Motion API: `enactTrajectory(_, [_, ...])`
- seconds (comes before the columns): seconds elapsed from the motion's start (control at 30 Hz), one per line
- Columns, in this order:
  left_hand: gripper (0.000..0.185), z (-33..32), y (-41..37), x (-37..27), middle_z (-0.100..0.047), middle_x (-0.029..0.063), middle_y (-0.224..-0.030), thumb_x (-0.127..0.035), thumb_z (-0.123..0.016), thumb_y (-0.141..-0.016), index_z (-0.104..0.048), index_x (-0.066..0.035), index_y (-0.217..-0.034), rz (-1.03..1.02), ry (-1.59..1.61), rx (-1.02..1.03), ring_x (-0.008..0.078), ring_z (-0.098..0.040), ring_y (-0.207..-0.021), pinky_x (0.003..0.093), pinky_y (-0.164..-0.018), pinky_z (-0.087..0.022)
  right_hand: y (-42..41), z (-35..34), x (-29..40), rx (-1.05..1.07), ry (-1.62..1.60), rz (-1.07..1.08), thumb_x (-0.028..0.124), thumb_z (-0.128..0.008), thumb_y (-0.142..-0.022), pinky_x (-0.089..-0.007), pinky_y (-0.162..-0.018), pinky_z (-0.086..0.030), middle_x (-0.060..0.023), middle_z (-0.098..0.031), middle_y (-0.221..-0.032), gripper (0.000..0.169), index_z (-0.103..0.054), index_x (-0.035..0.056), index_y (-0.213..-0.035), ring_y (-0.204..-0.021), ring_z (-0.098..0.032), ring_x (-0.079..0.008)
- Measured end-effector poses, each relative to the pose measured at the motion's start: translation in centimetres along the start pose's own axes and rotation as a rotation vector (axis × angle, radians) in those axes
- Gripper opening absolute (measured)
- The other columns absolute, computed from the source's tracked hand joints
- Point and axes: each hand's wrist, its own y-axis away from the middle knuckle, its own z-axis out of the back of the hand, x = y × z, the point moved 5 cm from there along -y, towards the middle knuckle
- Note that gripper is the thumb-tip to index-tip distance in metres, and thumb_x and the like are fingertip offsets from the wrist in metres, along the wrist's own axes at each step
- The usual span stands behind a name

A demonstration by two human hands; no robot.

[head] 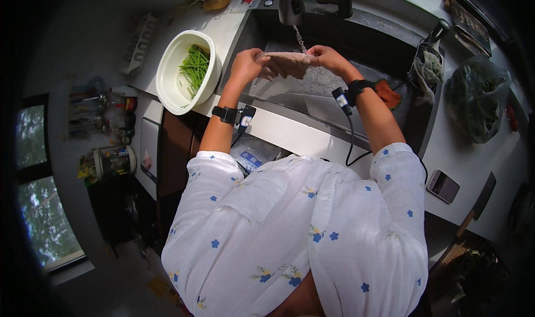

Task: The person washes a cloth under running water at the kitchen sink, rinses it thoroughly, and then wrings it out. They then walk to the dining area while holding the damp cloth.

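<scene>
Between my two hands a light brown cloth (290, 63) is stretched above the sink (276, 102). My left hand (247, 64) grips its left end, and my right hand (330, 58) pinches its right end. Water (300, 39) runs from the spout of the faucet (291, 5) onto the cloth's right part, close to my right fingers. Below the cloth, the dark basin floor looks wet. A red sponge or cloth with a green edge (388, 94) lies in the basin, near my right forearm.
Left of the sink stands a white tub (167, 81) with cut green stalks (195, 68). A caddy with rags (428, 66) hangs at the sink's right side. Further right are a plastic bag of greens (478, 99), a phone (444, 186) and a cleaver (485, 193).
</scene>
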Motion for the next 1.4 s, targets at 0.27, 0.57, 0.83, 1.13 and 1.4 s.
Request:
enactTrajectory(0.27, [0.027,-0.1,-0.4,-0.1,-0.066,0.0132,-0.080,-0.025,-0.065,-0.082,-0.065,0.000,-0.093,-0.016,0.025,-0.006,0.0192,-0.062,-0.072,0.0308,-0.068,-0.047,-0.2,0.7,-0.7,-0.024,-0.031,0.059,0.010,-0.071,-0.072,-0.0251,-0.075,-0.047,-0.0014,-0.061,-0.085,0.024,-0.063,0.0017,-0.094,-0.078,-0.057,-0.0111])
enactTrajectory(0.57, [0.030,-1.1,-1.6,0.7,-0.065,0.0115,-0.080,-0.029,-0.064,-0.084,-0.064,-0.001,-0.094,-0.199,-0.091,-0.238,0.0191,-0.061,-0.073,0.0306,-0.068,-0.047,0.1,1.4,0.2,-0.133,0.137,0.010,0.019,-0.070,-0.075,-0.0278,-0.069,-0.047,-0.0019,-0.061,-0.084,0.026,-0.063,0.0042,-0.095,-0.075,-0.056,-0.0123])
enactTrajectory(0.83, [0.032,-2.5,-1.6,-0.4,-0.059,0.0034,-0.081,-0.032,-0.059,-0.089,-0.060,-0.001,-0.099,0.142,0.536,0.102,0.0116,-0.054,-0.073,0.0272,-0.068,-0.045,1.0,0.6,1.0,-0.112,-0.091,-0.097,0.033,-0.057,-0.087,-0.0395,-0.076,-0.053,-0.0094,-0.056,-0.106,0.038,-0.049,0.0074,-0.115,-0.096,-0.057,-0.0220])
enactTrajectory(1.13, [0.031,-3.6,-2.3,-0.2,-0.057,0.0056,-0.084,-0.030,-0.056,-0.091,-0.056,0.000,-0.098,0.150,0.647,0.107,0.0147,-0.056,-0.073,0.0297,-0.063,-0.049,1.4,0.1,1.5,-0.089,-0.033,0.014,0.015,-0.068,-0.075,-0.0378,-0.072,-0.054,-0.0133,-0.056,-0.108,0.051,-0.044,0.0015,-0.119,-0.094,-0.059,-0.0238])
enactTrajectory(1.4, [0.035,-3.9,-2.4,0.4,-0.059,0.0088,-0.088,-0.029,-0.062,-0.086,-0.054,0.000,-0.102,0.203,0.631,0.141,0.0155,-0.058,-0.075,0.0281,-0.066,-0.049,0.5,1.7,-1.3,-0.073,-0.056,-0.155,0.015,-0.060,-0.087,-0.0372,-0.077,-0.055,-0.0082,-0.058,-0.106,0.032,-0.052,0.0036,-0.115,-0.092,-0.060,-0.0193])
